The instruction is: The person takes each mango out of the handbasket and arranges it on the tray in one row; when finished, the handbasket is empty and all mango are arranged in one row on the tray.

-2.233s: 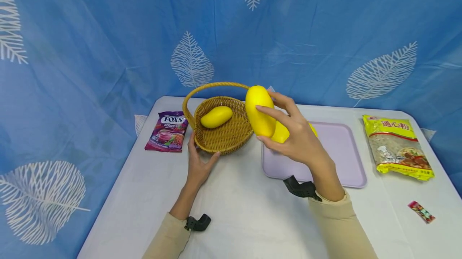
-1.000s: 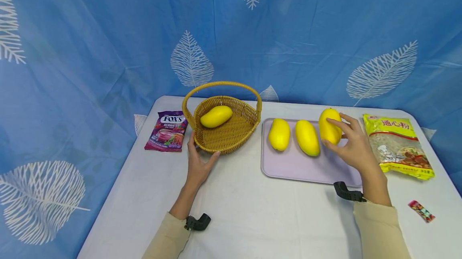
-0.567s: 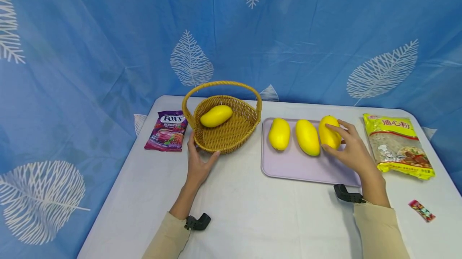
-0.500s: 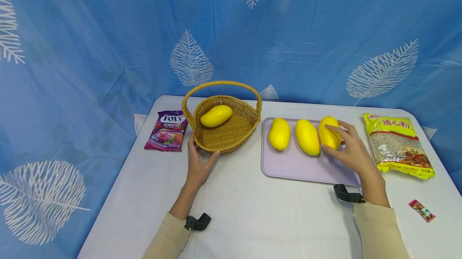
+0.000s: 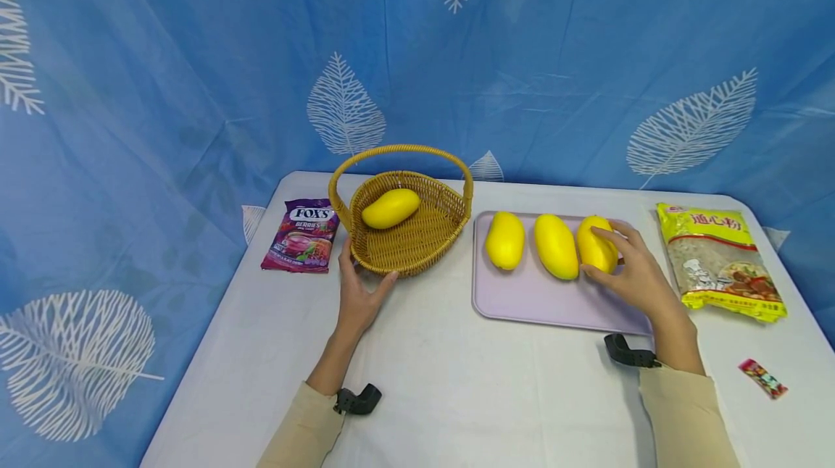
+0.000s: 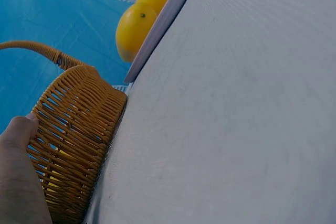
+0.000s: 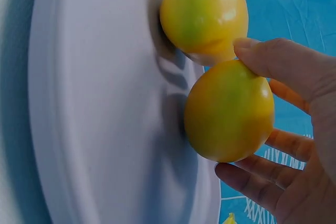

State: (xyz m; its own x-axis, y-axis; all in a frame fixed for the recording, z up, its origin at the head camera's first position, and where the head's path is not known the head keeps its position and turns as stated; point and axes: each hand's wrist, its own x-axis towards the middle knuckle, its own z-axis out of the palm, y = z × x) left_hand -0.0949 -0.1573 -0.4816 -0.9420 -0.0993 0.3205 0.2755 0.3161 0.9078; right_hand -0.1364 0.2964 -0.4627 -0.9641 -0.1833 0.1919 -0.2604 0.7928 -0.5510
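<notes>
Right hand (image 5: pixel 642 280) gripping mango (image 5: pixel 596 252), middle mango (image 5: pixel 556 248) alongside, yellow bag (image 5: pixel 720 262) nearby

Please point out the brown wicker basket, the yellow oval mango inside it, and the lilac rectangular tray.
Brown wicker basket (image 5: pixel 417 240), head view: bare woven floor.
Yellow oval mango (image 5: pixel 391 209), head view: its upper side.
Lilac rectangular tray (image 5: pixel 541 301), head view: bare near part.

A white table (image 5: pixel 443 374) with rounded far corners carries everything, its pale lilac tray (image 5: pixel 541 303) lying flat toward the far edge. Just left of the tray stands a wicker basket (image 5: pixel 417 240); farther left lies a purple Fox's bag (image 5: pixel 301 236). Near the tray's right side lies a yellow-ended food packet (image 5: pixel 720 261); a small red wrapper (image 5: pixel 763 379) sits right of the tray, nearer the viewer.
</notes>
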